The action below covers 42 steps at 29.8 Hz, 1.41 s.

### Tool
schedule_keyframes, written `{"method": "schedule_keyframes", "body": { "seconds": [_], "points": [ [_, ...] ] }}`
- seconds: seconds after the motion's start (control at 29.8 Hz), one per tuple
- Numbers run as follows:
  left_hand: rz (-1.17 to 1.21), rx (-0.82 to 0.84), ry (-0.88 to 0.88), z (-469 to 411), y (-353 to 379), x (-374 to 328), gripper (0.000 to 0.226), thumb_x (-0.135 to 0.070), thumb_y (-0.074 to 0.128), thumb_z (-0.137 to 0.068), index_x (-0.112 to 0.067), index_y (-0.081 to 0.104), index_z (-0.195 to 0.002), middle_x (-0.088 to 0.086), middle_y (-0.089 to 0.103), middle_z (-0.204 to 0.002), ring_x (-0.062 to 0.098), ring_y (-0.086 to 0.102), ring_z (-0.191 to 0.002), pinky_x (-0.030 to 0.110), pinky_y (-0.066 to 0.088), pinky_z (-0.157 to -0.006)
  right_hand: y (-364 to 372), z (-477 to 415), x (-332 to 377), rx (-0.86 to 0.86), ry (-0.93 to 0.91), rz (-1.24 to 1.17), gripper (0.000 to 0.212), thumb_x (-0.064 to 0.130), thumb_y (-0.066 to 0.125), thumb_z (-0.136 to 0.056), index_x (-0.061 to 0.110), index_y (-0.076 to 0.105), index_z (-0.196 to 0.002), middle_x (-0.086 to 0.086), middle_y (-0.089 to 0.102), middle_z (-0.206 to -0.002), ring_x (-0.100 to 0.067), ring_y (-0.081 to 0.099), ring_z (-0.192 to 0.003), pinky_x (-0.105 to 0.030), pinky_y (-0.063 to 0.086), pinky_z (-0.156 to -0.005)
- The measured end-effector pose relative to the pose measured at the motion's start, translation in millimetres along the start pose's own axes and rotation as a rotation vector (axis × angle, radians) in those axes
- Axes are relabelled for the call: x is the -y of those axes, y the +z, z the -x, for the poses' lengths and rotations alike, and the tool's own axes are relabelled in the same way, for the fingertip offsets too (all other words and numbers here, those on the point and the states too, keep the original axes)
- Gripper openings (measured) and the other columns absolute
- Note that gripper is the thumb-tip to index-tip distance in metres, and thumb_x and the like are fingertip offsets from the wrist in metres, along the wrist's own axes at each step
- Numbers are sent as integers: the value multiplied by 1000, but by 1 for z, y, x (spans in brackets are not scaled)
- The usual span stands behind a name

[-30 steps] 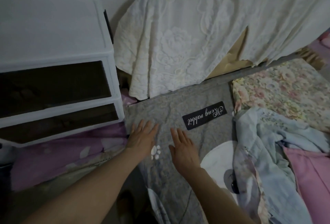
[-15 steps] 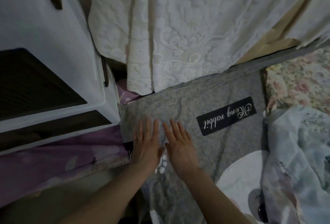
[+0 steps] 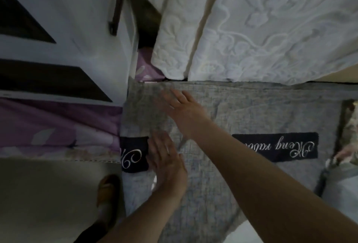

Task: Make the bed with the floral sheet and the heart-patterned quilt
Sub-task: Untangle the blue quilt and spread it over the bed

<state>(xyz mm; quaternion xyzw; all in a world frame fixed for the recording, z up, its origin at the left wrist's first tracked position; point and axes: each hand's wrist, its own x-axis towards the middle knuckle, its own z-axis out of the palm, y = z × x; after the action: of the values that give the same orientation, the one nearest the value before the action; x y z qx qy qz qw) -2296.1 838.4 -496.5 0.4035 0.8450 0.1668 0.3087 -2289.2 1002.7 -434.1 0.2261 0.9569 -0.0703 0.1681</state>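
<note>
Both hands lie flat on the grey woven bed cloth [image 3: 251,111], fingers straight and a little spread, gripping nothing. The right hand [image 3: 182,105] is the farther out. Its fingertips point up and to the left, toward the cloth's far corner, which lies just past them beside the white plastic drawer unit [image 3: 81,29]. The left hand [image 3: 167,165] rests nearer the body, below the right wrist, with its fingers just beside a black label with white script [image 3: 134,154] at the cloth's left edge (a second such label lies to the right of the right forearm). The cloth's far edge runs left to right just beyond the right fingertips, under the hem of a white embossed cover [image 3: 251,29].

Of the floral sheet [image 3: 352,126] only a blurred sliver shows, far to the right of both hands and well apart from them, on the right arm's side. The heart-patterned quilt cannot be made out.

This looks like smoothing the grey layer into its corner. Fetching the floral sheet would mean a reach rightward, and the right hand is the nearer one for it.
</note>
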Motion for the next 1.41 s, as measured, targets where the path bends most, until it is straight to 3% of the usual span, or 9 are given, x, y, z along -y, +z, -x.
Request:
{"method": "schedule_keyframes", "body": {
  "seconds": [0.1, 0.2, 0.47, 0.7, 0.84, 0.94, 1.07, 1.21, 1.41],
  "points": [
    [-10, -60, -99, -14, 21, -1, 87, -28, 46, -100, -18, -22, -153, 12, -30, -158, 35, -15, -149, 59, 13, -115, 26, -22, -8, 76, -61, 34, 57, 24, 28, -102, 31, 14, -157, 1, 4, -165, -28, 1, -152, -46, 5, -122],
    [-29, -98, -142, -26, 43, 3, 83, -32, 56, -94, -18, 2, -155, 21, 2, -162, 43, 12, -148, 67, 30, -104, 56, -38, -7, 87, -63, -24, 66, 44, 12, -93, 26, 25, -155, 0, 15, -164, -29, 7, -151, -49, 5, -120],
    [-105, -56, -213, -45, 59, -2, 79, -50, 27, -82, -1, 35, -144, 33, 45, -140, 50, 52, -119, 64, 47, -85, 89, -51, -6, -20, -38, -28, 57, 43, 36, -101, 31, 23, -155, 9, 15, -163, -26, 1, -152, -47, -10, -119],
    [-175, 11, -247, -46, 59, -1, 86, -57, 24, -86, -1, 28, -151, 34, 36, -147, 50, 43, -129, 65, 43, -93, 94, -53, -17, -34, -77, -158, 58, 47, 39, -98, 32, 28, -153, 10, 19, -162, -27, 5, -151, -50, -2, -120],
    [-304, -58, -18, -18, 54, 18, 77, -50, 43, -91, -7, 30, -153, 29, 23, -156, 47, 27, -142, 62, 36, -106, 75, -48, -7, -101, 41, -263, 68, 16, 55, -94, 22, 24, -154, -1, 19, -162, -28, 13, -150, -45, 16, -119],
    [-379, -55, 91, -4, 52, 29, 83, -41, 69, -81, -10, 35, -151, 23, 24, -158, 43, 23, -145, 58, 30, -113, 56, -60, 2, -207, 67, -429, 75, 0, 44, -93, 21, 12, -157, -4, 15, -164, -31, 17, -148, -44, 29, -116],
    [-424, -82, 166, 0, 41, 31, 85, -27, 78, -75, -8, 39, -149, 23, 24, -158, 43, 20, -146, 54, 18, -113, 45, -94, -2, -67, 39, -393, 72, 7, 43, -97, 22, 7, -158, -3, 1, -165, -30, 2, -151, -45, 18, -120],
    [-457, -180, 187, -5, 24, 33, 91, -18, 81, -69, -7, 39, -149, 22, 20, -159, 44, 15, -147, 57, 16, -113, 39, -105, -12, -115, -10, -272, 70, 26, 59, -93, 20, 26, -154, 0, 23, -161, -25, 13, -150, -39, 14, -120],
    [-301, -352, 111, -8, -13, 24, 71, -34, 43, -97, -8, 13, -156, 24, 13, -161, 45, 9, -148, 67, 20, -113, -4, -36, -7, -288, -55, -449, 57, 30, 62, -92, 21, 41, -143, -17, 66, -110, -38, 62, -96, -38, 40, -68]
  ]
}}
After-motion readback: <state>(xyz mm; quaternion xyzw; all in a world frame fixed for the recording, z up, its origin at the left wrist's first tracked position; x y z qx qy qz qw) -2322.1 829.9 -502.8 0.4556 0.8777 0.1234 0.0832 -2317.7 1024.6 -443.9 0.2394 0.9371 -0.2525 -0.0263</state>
